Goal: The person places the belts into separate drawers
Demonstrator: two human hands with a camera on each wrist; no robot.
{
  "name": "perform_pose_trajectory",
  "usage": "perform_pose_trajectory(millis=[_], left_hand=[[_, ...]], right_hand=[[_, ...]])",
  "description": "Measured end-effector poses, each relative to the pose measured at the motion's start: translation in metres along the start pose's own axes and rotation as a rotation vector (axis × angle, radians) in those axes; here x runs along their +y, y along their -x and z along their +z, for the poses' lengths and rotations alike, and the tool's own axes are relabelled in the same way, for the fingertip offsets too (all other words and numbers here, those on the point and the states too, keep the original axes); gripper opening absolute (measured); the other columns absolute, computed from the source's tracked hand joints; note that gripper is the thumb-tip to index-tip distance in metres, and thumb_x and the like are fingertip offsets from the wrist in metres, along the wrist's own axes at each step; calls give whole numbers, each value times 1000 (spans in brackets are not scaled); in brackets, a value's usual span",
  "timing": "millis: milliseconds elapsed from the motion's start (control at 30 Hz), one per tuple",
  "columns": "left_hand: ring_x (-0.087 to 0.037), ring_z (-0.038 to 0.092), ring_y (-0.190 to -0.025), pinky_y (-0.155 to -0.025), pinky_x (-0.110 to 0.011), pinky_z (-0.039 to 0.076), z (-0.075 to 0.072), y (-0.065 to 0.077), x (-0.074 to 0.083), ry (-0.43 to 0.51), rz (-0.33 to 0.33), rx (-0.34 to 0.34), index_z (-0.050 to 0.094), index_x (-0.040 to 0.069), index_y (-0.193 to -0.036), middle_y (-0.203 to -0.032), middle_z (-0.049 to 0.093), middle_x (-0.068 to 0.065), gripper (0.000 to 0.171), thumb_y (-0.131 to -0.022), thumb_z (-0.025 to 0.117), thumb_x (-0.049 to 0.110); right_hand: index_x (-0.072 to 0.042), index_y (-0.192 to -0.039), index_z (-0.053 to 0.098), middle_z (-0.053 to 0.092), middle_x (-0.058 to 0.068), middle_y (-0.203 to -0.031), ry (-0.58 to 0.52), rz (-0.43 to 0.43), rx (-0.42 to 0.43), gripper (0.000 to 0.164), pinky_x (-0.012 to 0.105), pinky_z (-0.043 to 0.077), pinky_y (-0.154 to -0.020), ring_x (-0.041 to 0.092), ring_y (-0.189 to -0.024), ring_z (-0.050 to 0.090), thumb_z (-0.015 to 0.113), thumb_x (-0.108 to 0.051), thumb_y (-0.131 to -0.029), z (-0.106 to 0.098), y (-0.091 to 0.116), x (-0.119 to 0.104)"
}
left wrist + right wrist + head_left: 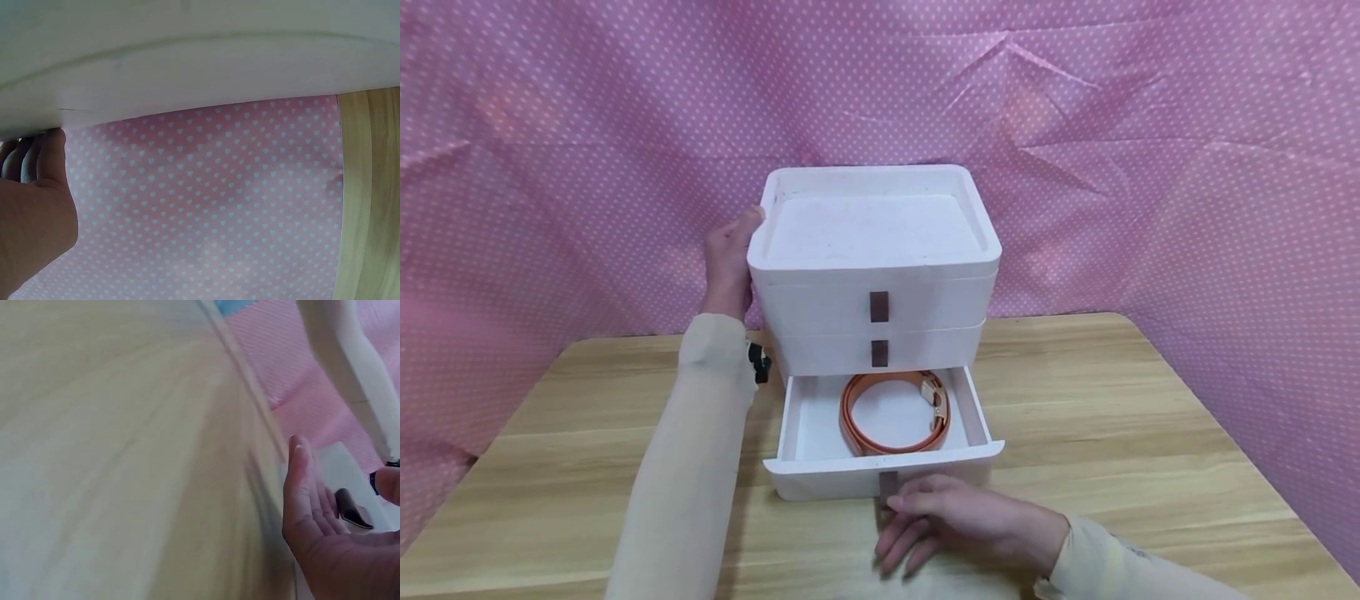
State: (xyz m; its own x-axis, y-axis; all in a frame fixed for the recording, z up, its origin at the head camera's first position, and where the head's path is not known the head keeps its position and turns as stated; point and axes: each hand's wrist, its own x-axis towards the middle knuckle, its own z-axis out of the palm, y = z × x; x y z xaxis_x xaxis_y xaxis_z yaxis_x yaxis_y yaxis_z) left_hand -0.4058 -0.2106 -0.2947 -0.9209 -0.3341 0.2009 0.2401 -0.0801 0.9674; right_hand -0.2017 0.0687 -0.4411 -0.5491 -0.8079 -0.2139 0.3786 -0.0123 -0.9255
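Observation:
A white drawer unit (880, 300) stands upright, its bottom drawer (820, 483) pulled out toward me. Inside that drawer lies a coiled orange-brown belt (848, 412) with a gold-coloured buckle (934, 398). My left hand (730, 258) rests against the unit's left side near the top rim; in the left wrist view its fingers (51, 156) lie along the white wall. Just in front of the bottom drawer, my right hand (951, 517) has loosely extended fingers beside the brown pull tab (888, 487). The right wrist view shows the tab (353, 509) close beyond the fingers.
Two upper drawers, each with a brown tab (879, 307), sit flush above the pulled-out one. The unit's top is a shallow tray (872, 225). A wooden table (1112, 433) lies beneath, and pink dotted cloth (1075, 167) hangs behind and at both sides.

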Motion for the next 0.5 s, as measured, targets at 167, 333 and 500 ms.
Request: perform_pose_trajectory(millis=[167,333,500], left_hand=[[-16,64,-73,-66,-26,57,0,1,2,2,-1,1,54,14,-61,-80,67,-4,45,-88,71,46],[-17,64,-73,-67,-27,57,0,1,1,-5,1,-1,52,14,-60,-80,67,-5,46,-87,71,46],[-17,63,-71,-66,-28,57,0,1,1,-20,-5,2,51,14,-61,-78,66,-5,46,-87,70,47]], right_hand=[[10,-120,51,66,26,-111,-49,5,27,40,36,57,-81,26,-96,69,46,-27,-105,1,-6,5],[16,-124,49,64,29,-115,-23,-69,58,42,35,57,-80,27,-97,69,45,-21,-106,2,-9,7],[19,-122,48,62,32,-115,21,-125,82,39,35,57,-81,30,-99,68,42,-16,-106,4,-11,7]])
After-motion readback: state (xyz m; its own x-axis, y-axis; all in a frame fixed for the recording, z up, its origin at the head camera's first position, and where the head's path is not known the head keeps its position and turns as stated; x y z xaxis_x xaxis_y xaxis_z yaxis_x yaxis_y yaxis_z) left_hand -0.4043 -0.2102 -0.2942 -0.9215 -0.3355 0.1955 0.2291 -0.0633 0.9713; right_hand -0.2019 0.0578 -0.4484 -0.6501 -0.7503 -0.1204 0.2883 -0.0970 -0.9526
